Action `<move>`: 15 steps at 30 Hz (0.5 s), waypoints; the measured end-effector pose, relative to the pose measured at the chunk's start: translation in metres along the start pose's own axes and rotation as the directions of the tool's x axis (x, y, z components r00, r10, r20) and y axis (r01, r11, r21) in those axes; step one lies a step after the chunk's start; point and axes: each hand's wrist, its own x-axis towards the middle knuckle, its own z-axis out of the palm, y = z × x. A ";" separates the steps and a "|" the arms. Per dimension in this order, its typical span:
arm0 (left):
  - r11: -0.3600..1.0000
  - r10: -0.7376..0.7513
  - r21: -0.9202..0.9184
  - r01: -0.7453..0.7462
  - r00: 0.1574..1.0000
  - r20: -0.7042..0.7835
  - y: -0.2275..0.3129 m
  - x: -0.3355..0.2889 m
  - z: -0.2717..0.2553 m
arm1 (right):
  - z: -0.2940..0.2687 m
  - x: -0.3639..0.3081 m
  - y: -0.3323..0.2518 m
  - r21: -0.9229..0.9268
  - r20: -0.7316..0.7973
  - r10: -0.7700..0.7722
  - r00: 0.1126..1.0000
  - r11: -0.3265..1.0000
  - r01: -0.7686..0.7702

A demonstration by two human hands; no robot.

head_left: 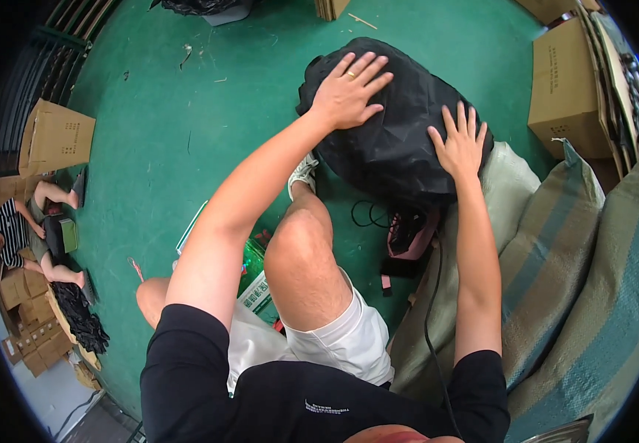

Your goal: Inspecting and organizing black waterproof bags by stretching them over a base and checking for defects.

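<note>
A large, stuffed black bag rests on the green floor in front of me, its surface creased. On its upper left side lies my left hand, palm down with fingers spread and a ring on one finger. My right hand lies flat on the bag's right side, its fingers also apart. Neither hand grips the bag. Close below the bag is a pink and black object, partly hidden by it. Loops of thin black cable lie beside that object.
Woven sacks stand close along my right side, and a black cord runs beside them. Cardboard boxes are at the far right. Another box stands at the left, near a seated person in a striped shirt.
</note>
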 end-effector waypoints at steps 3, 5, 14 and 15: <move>0.980 -0.119 0.184 0.082 0.973 0.199 -0.020 0.004 0.032 | 0.044 0.014 0.012 0.161 0.310 0.200 0.929 0.952 -0.259; 0.978 -0.123 0.195 0.079 0.966 0.226 -0.033 0.016 0.047 | 0.057 0.024 0.017 0.180 0.307 0.205 0.929 0.946 -0.268; 0.980 -0.175 0.147 0.134 0.932 0.317 -0.028 -0.020 0.082 | 0.099 -0.002 0.004 0.146 0.111 0.204 0.973 0.965 -0.219; 0.978 -0.175 0.158 0.133 0.939 0.296 -0.025 -0.019 0.082 | 0.100 0.000 0.003 0.126 0.161 0.214 0.963 0.964 -0.235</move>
